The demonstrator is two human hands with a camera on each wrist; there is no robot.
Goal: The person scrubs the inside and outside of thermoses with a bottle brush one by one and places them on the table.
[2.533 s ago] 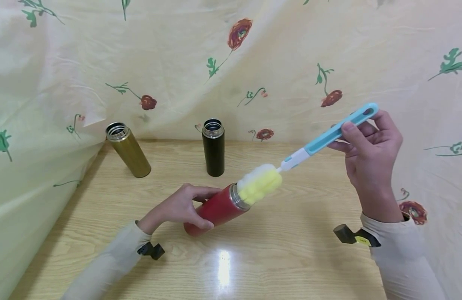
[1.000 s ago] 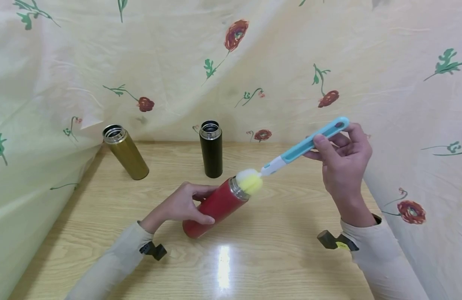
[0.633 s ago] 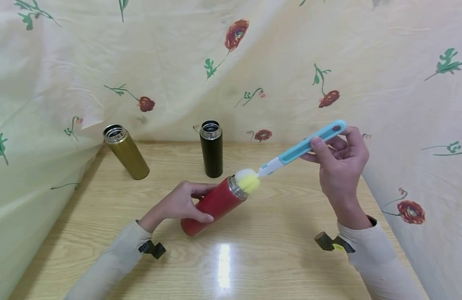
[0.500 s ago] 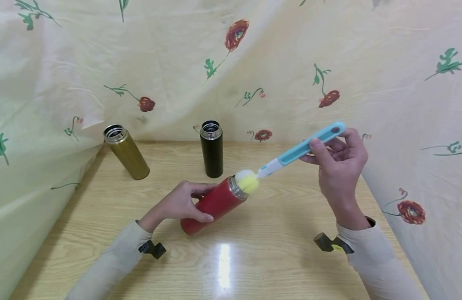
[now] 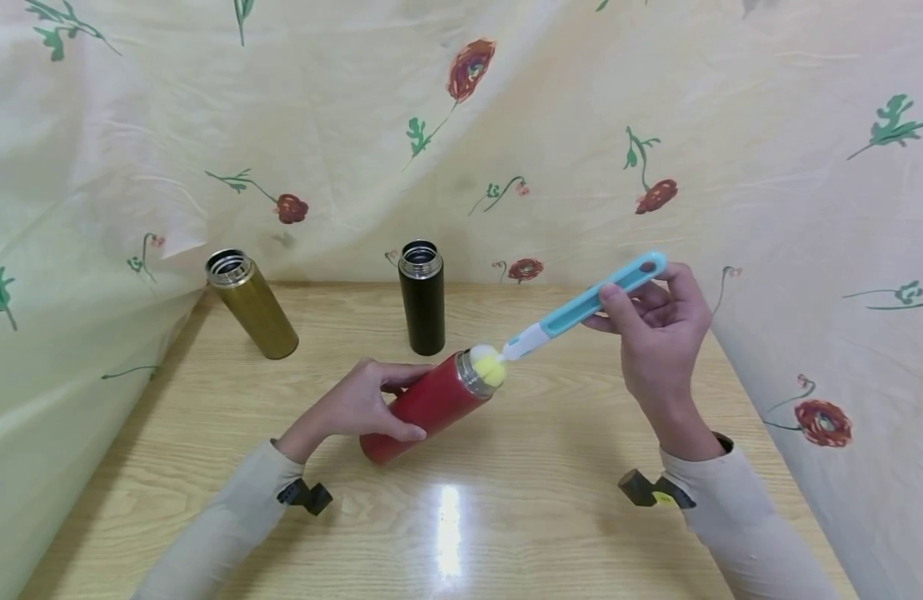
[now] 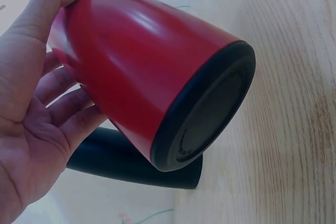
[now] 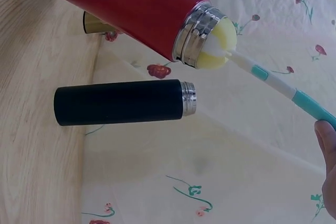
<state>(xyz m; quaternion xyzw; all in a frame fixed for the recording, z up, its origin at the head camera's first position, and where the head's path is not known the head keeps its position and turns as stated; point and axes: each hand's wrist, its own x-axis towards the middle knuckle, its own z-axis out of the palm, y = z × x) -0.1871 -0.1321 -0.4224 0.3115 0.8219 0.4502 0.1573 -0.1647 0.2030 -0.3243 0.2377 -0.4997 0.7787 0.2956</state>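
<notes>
My left hand [image 5: 356, 408] wraps the tilted red steel flask [image 5: 424, 408]; my right hand [image 5: 656, 333] pinches the blue-handled sponge brush [image 5: 574, 310], whose sponge sits in the flask's mouth.

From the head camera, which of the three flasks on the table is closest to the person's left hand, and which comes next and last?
1. Red flask: the left hand grips it, tilted, mid-table.
2. Black flask: upright at the back, just behind the red flask.
3. Gold flask: farthest, in the back left corner by the curtain.
</notes>
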